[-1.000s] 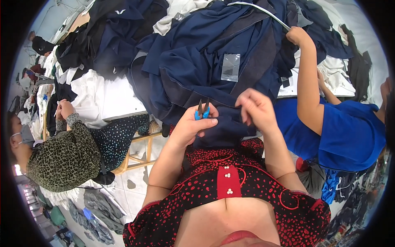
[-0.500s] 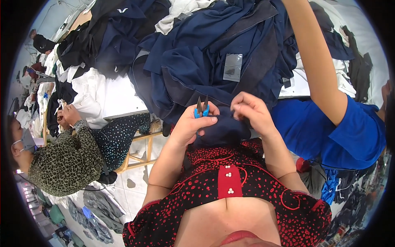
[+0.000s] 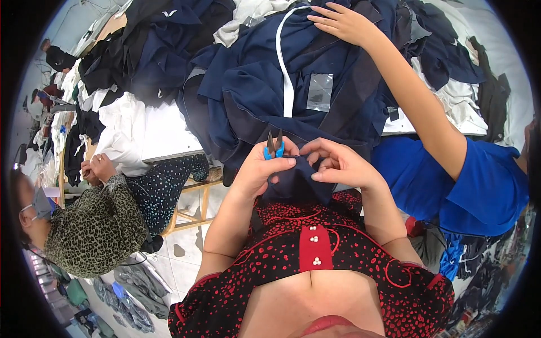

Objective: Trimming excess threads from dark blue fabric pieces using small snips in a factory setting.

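My left hand [image 3: 269, 168] is closed around blue-handled thread snips [image 3: 273, 147], their two dark blades pointing up and apart. Its thumb and fingers also pinch the edge of a navy garment piece [image 3: 296, 183] draped over my lap. Beside it my right hand [image 3: 341, 164] has its fingers loosely bent and apart from the thumb. Its fingertips reach the cloth near my left thumb, and no object shows in it.
A large heap of navy garments [image 3: 248, 84] lies ahead, with a clear plastic packet [image 3: 319, 92] and a white strip [image 3: 283, 62] on it. A co-worker's hand [image 3: 341, 23] reaches over from the right. Another person [image 3: 93, 225] sits at left by white cloth [image 3: 123, 132].
My right hand has moved left and down to the cloth beside my left hand. The co-worker's hand has come over the heap, where a white strip now lies. My left hand stays put.
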Demonstrator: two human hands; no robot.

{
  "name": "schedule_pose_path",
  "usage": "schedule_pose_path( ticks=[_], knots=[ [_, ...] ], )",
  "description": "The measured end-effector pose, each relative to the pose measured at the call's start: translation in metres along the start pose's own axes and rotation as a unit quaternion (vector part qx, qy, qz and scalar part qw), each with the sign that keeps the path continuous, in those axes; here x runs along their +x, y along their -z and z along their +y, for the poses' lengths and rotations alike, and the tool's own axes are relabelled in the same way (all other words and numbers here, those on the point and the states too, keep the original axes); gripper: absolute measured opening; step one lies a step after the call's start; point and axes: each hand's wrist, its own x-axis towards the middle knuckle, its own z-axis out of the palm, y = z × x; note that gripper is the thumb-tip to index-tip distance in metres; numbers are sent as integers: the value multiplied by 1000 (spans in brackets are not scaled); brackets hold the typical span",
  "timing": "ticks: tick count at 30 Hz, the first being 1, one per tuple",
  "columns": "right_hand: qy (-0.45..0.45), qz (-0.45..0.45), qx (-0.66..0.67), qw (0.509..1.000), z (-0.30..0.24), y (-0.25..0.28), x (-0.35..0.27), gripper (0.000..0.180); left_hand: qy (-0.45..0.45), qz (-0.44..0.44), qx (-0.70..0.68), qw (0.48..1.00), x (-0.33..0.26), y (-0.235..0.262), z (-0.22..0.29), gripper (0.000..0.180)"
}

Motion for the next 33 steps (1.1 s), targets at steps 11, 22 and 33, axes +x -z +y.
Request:
schedule_pose_path(
  ticks=[11,22,33],
  knots=[
    [51,168,78,981,12,2,10,17,-14,-18,28,999,2,6,1,14],
    [76,55,-156,983,-2,-7,11,24,-7,-11,-8,1000,3,10,-2,15],
    [87,141,-9,986,9,9,11,36,-15,-1,12,1000,0,10,0,14]
  ],
)
